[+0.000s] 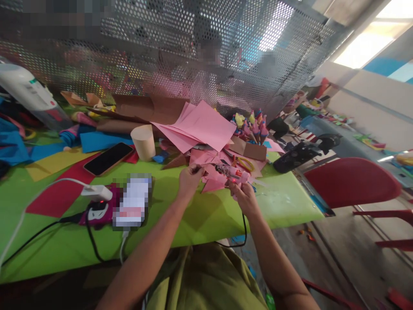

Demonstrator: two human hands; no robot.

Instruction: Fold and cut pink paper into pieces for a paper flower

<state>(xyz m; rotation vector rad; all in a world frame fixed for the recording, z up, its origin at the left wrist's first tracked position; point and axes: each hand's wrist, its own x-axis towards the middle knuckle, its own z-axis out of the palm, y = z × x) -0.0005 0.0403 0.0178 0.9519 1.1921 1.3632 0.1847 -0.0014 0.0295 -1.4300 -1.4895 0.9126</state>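
Note:
My left hand [190, 177] is closed in a pinch on the edge of a small pink paper piece [213, 178] lying on the green table [64, 245]. Just right of it, my right hand [244, 196] grips a pink glue gun [231, 172] whose nozzle points left at the paper. A black cord hangs from the gun below my wrist. A stack of large pink sheets [201, 125] lies right behind both hands.
A black phone [108, 158] and a beige paper cylinder [143, 142] sit to the left. A power strip with plugs [97, 204] lies near the front left. Paper cones [251, 125], brown card, scissors [245, 163] and a red chair [351, 183] are on the right. Perforated metal screen behind.

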